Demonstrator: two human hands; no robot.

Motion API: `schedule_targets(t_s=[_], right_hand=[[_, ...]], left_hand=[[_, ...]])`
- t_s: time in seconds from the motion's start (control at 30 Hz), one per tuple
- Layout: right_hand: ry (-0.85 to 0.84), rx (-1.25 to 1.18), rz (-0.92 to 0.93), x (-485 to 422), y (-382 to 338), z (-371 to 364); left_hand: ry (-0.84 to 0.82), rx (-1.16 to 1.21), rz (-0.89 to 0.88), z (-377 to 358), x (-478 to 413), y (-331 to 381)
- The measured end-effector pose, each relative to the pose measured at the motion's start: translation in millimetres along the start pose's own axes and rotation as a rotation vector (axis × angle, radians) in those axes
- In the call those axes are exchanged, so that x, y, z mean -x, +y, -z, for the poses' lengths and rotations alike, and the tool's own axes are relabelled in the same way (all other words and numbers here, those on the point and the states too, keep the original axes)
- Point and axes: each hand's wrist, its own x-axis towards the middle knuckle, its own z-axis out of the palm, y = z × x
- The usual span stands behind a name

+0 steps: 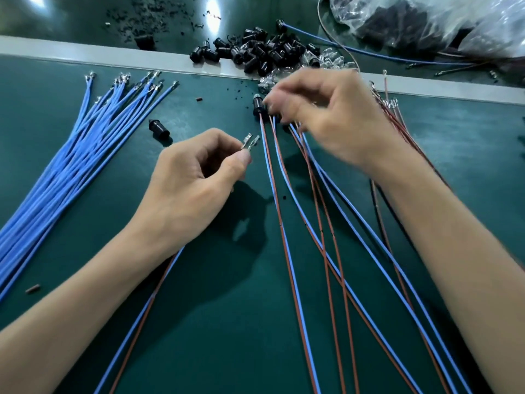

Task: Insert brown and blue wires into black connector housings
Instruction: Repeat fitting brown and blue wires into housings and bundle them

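Presently, head view, your bench holds:

- Your left hand [196, 177], 7 o'clock of centre, pinches the two metal terminals [250, 143] of one blue-and-brown wire pair [142, 308], which trails under your wrist toward 7 o'clock.
- Your right hand [321, 120], 1 o'clock, is blurred, with fingers curled over the wired black housings [260, 106]. Whether it grips them cannot be told.
- Wired pairs [326, 260] fan from those housings toward 5 o'clock.
- Loose blue wires [85, 155] lie at 9 o'clock.
- A lone housing [159, 128] lies near them, at 10.
- The housing pile [255, 52] is at 12.
- Brown wires [397, 115] are at 2.
- The plastic bag [426, 21] is at 1.
- Everything rests on the green table [468, 166].
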Motion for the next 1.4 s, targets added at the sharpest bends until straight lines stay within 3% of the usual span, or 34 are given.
schedule_targets(t_s=[0.1, 0.2, 0.37, 0.63, 0.8, 1.0, 1.07, 1.2, 1.4], right_hand=[[0.226, 0.293, -0.102, -18.4, 22.1, 15.2], [0.166, 0.503, -0.194, -24.9, 45.0, 12.4], [0.238, 0.563, -0.148, -24.9, 47.1, 4.7], [0.220, 0.566, -0.127, -23.2, 43.7, 4.0], [0.219, 0.399, -0.052, -22.7, 22.6, 5.9], [-0.235, -0.073, -0.019, -3.6, -12.8, -2.1], [-0.303, -0.175, -0.022, 3.8, -14.1, -4.8], [-0.286, -0.346, -0.031, 9.9, -11.2, -8.3], [-0.178, -0.279, -0.062, 10.6, -7.4, -18.1]], left_hand=[[-0.001, 0.034, -0.001, 0.4, -0.6, -0.2], [-0.001, 0.046, -0.010, -0.5, -1.2, 0.0], [0.007, 0.007, -0.022, -1.2, -1.5, -0.5], [0.004, -0.001, -0.033, -1.0, -0.6, -2.1], [0.029, 0.043, -0.012, -1.5, -0.5, -2.6], [0.073, 0.106, -0.007, -1.9, -0.1, -0.5], [0.079, 0.064, -0.022, -0.4, -0.8, -1.0], [0.083, -0.014, -0.051, 0.2, -0.3, -1.6], [0.109, 0.044, -0.029, 1.6, -2.9, -4.8]])
